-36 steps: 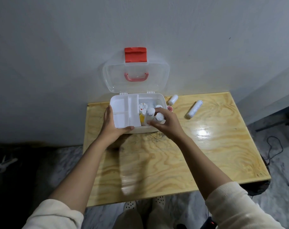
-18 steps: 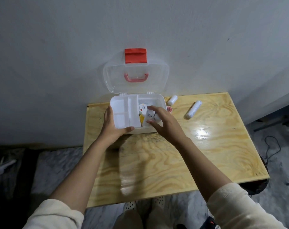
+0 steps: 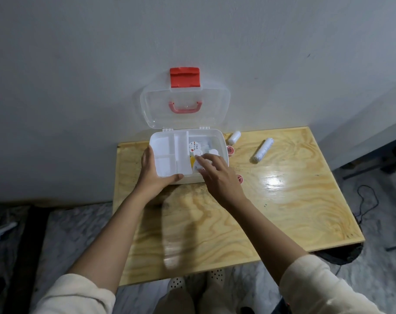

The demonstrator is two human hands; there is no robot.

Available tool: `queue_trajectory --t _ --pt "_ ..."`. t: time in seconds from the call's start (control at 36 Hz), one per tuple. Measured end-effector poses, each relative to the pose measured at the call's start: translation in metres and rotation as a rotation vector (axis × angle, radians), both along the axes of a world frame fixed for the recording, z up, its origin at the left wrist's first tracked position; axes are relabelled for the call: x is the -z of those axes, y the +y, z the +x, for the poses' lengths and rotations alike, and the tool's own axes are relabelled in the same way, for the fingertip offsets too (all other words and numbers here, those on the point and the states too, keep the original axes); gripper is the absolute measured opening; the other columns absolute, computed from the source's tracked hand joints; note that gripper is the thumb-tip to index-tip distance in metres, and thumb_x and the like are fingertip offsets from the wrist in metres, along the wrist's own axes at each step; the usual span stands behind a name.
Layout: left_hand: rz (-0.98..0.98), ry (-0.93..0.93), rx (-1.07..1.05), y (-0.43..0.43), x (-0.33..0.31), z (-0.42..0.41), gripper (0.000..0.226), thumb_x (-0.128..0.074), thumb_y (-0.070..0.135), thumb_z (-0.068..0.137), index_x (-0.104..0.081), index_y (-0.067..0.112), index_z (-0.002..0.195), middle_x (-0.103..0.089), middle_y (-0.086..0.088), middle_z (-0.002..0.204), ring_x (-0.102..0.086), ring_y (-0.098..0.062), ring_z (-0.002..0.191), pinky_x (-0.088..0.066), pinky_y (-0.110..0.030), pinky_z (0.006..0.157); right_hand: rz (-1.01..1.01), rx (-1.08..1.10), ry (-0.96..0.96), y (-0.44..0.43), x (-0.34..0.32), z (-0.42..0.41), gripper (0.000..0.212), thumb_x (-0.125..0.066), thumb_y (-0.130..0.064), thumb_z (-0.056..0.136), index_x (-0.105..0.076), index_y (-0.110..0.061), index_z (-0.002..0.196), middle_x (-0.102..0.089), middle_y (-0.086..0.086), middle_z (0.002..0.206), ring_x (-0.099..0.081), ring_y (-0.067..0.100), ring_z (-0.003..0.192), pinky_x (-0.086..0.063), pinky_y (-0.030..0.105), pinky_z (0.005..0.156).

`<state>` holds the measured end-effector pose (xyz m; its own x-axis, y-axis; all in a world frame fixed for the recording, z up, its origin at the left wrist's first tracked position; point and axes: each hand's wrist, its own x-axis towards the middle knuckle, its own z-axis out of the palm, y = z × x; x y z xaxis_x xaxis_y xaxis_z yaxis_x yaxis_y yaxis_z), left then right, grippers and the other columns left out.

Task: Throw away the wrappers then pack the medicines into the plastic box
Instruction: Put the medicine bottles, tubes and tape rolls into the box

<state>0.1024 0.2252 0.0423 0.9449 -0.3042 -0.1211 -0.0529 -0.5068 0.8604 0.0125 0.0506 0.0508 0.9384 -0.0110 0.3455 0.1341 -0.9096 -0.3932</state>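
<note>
The white plastic box [image 3: 215, 133] stands at the table's back edge, its clear lid [image 3: 215, 105] with red latch and handle leaning open against the wall. A white divided tray [image 3: 167, 152] fills the box's left half. Several white medicine bottles [image 3: 213, 152] and a round labelled container [image 3: 194, 147] lie in the right half, beside something yellow [image 3: 192, 160]. My left hand [image 3: 150, 174] grips the box's front left corner, thumb on the front rim. My right hand [image 3: 217, 175] hovers over the right half, fingers spread, fingertips on the bottles.
Two white rolls [image 3: 234, 137] [image 3: 263, 150] lie on the wooden table [image 3: 283, 200] right of the box. A small red roll [image 3: 230, 148] sits against the box's right wall, another [image 3: 239, 177] peeks out beside my right hand. Cables lie on the floor at right.
My right hand has let go of the white bottle it held over the box and its fingers have spread flat over the bottles. The left hand has kept its grip.
</note>
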Motion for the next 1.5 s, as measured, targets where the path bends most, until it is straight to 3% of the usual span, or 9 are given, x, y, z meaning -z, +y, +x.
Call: queue_trajectory --t 0.31,0.61,0.75,0.81,0.86,1.06,1.31,1.42,1.5 --pt "0.006 -0.004 -0.023 0.001 0.001 -0.004 0.107 -0.088 0.025 0.064 -0.019 0.021 0.145 -0.022 0.000 0.148 -0.025 -0.005 0.126 -0.029 -0.024 0.099 0.134 0.073 -0.041 0.010 0.007 0.002 0.017 -0.064 -0.006 0.083 -0.068 -0.008 0.099 -0.068 0.008 0.099 -0.062 0.027 0.092 -0.055 0.038 0.058" --pt "-0.040 -0.010 -0.052 0.002 0.007 -0.004 0.108 -0.090 0.025 0.060 -0.023 0.024 0.145 -0.026 0.003 0.147 -0.029 -0.013 0.133 -0.033 -0.032 0.106 0.231 0.091 -0.043 0.012 0.006 -0.003 0.018 -0.059 -0.002 0.085 -0.069 -0.004 0.101 -0.068 0.009 0.104 -0.060 0.024 0.099 -0.056 0.037 0.079" --pt "-0.074 -0.029 -0.043 0.003 0.011 -0.006 0.105 -0.090 0.027 0.060 -0.027 0.026 0.143 -0.029 0.005 0.145 -0.030 -0.014 0.134 -0.033 -0.032 0.107 0.415 0.314 -0.240 -0.004 0.002 -0.010 0.018 -0.060 0.001 0.084 -0.068 -0.003 0.100 -0.067 0.011 0.103 -0.058 0.017 0.098 -0.045 0.018 0.089" --pt "-0.082 -0.019 -0.054 0.002 0.011 -0.007 0.107 -0.087 0.033 0.056 -0.027 0.027 0.144 -0.028 0.010 0.144 -0.029 -0.010 0.132 -0.030 -0.028 0.105 0.489 0.454 -0.267 -0.025 0.006 -0.013 0.018 -0.057 0.002 0.085 -0.067 -0.003 0.099 -0.065 0.011 0.101 -0.059 0.020 0.096 -0.048 0.025 0.088" --pt "-0.090 -0.008 -0.067 0.001 0.011 -0.008 0.107 -0.084 0.037 0.054 -0.026 0.029 0.144 -0.027 0.014 0.143 -0.028 -0.007 0.132 -0.029 -0.027 0.104 0.572 0.601 -0.217 -0.050 0.012 -0.013 0.020 -0.054 0.000 0.085 -0.065 -0.004 0.101 -0.062 0.011 0.102 -0.059 0.023 0.093 -0.050 0.038 0.086" --pt "-0.103 0.062 -0.134 -0.007 0.022 -0.009 0.114 -0.086 0.022 0.068 -0.009 0.029 0.151 -0.012 0.023 0.144 -0.015 0.005 0.133 -0.021 -0.023 0.108 0.662 0.989 0.250 -0.125 0.037 0.018 0.047 -0.047 -0.020 0.091 -0.036 0.003 0.132 -0.036 0.019 0.138 -0.035 0.032 0.127 -0.034 0.037 0.099" --pt "-0.062 0.066 -0.125 -0.004 0.028 -0.007 0.119 -0.087 0.033 0.064 -0.007 0.030 0.152 -0.009 0.013 0.159 -0.013 -0.006 0.145 -0.020 -0.033 0.118 0.389 1.018 0.419 -0.127 0.052 0.077 0.073 -0.051 -0.056 0.085 -0.036 0.003 0.126 -0.042 0.019 0.130 -0.039 0.034 0.122 -0.035 0.043 0.099" --pt "-0.039 0.085 -0.110 0.000 0.034 0.003 0.122 -0.084 0.063 0.047 -0.019 0.036 0.148 -0.026 0.007 0.155 -0.029 -0.012 0.142 -0.031 -0.041 0.114 0.276 0.966 0.451 -0.116 0.055 0.099 0.085 -0.052 -0.065 0.078 -0.035 0.003 0.126 -0.042 0.018 0.129 -0.038 0.034 0.122 -0.035 0.043 0.099" --pt "-0.094 0.197 -0.150 0.005 0.039 0.005 0.116 -0.087 0.065 0.038 -0.040 0.031 0.139 -0.052 0.004 0.139 -0.050 -0.013 0.128 -0.042 -0.043 0.107 0.190 0.900 0.490 -0.111 0.056 0.104 0.067 -0.052 -0.052 0.085 -0.038 0.002 0.123 -0.042 0.017 0.128 -0.039 0.033 0.120 -0.036 0.041 0.097"
